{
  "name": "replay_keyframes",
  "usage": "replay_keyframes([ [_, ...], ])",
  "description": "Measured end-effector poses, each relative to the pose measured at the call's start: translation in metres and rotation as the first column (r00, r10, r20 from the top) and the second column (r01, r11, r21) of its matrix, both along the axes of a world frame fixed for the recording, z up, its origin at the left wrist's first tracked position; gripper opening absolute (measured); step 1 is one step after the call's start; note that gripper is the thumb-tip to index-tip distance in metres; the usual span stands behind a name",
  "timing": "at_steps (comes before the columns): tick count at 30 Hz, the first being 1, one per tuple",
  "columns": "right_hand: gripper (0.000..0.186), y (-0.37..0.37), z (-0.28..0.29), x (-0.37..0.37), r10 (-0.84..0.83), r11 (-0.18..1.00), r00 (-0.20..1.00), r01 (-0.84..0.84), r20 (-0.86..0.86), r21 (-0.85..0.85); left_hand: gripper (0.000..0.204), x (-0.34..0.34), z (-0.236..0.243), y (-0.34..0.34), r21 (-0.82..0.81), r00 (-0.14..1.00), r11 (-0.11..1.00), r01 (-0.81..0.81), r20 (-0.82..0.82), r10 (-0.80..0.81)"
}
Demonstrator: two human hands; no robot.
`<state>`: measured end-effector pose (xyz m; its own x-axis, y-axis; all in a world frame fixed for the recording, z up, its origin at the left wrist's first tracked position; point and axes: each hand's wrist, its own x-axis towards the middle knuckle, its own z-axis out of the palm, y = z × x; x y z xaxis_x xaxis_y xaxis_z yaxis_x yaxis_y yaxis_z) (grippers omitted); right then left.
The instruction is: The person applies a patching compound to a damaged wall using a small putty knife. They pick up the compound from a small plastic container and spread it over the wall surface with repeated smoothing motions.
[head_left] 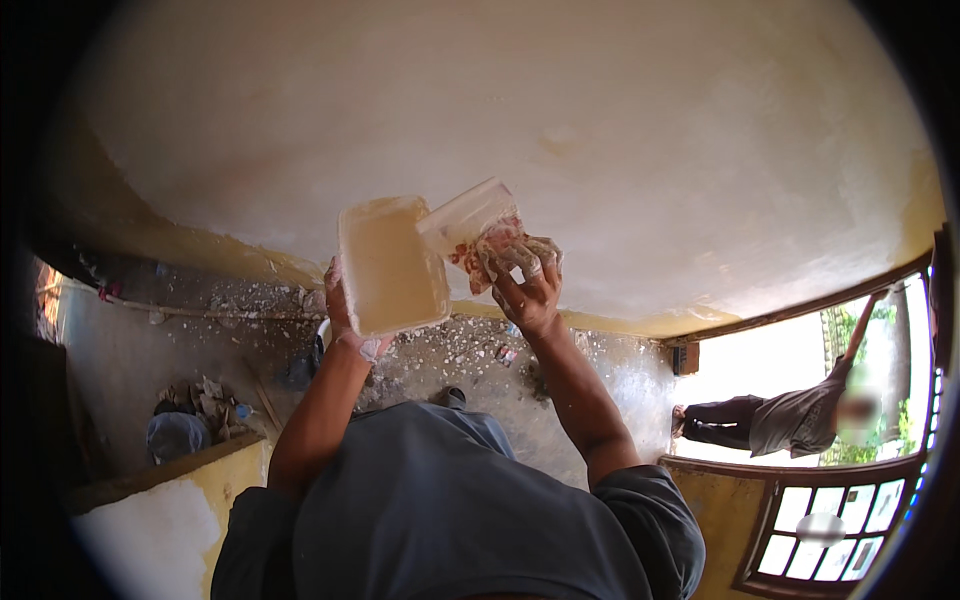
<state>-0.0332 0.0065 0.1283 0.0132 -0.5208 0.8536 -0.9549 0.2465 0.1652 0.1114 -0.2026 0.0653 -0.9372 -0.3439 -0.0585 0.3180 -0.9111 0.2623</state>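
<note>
left hand [340, 316]: holds tub [400, 328] | right hand [530, 280]: grips scraper [468, 214], right of tub | wall [640, 150]: far side | person [790, 420]: right, at doorway [720, 365]

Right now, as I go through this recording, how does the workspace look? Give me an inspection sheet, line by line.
Surface: pale, patchily smeared wall, yellowish along its lower edge.
Things in hand: rectangular tray, beige inside, how full cannot be told; flat pale blade with reddish-brown patches, held at the tray's right.
Clutter: whitish flakes strewn over the floor; blue-grey rounded object beside a debris heap at left.
Grips: left grip holds the tray from its left and lower edges; right grip holds the blade; both smeared whitish.
Cables: nothing seen.
Surroundings: another person at the bright opening, right, arm raised; paned window at lower right.
</note>
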Motion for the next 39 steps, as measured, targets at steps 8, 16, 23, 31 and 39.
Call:
replay_keyframes([
  [8,0.036,0.001,0.026,-0.045,-0.422,0.906,0.903,0.423,-0.082,-0.010,0.062,0.002,0.009,0.006,0.052,0.994,0.998,0.043,-0.105,-0.037],
  [16,0.028,-0.006,0.119,-0.105,-0.587,0.807,0.809,0.582,0.036,0.100,0.064,0.022,-0.008,-0.006,0.007,0.962,0.993,0.117,-0.249,-0.112],
  [23,0.033,0.056,0.259,-0.165,-0.329,0.944,0.941,0.326,-0.074,-0.052,0.066,0.029,0.011,0.000,-0.101,0.995,0.991,-0.084,-0.062,0.078],
  [31,0.021,-0.009,0.084,-0.101,-0.435,0.893,0.868,0.381,0.239,0.239,0.066,0.045,-0.012,-0.013,-0.130,0.994,0.986,-0.108,-0.042,0.103],
  [39,0.035,-0.017,0.179,-0.140,-0.572,0.797,0.816,0.530,0.082,0.290,0.064,0.052,-0.024,-0.022,-0.130,0.978,0.980,-0.153,0.121,0.169],
])
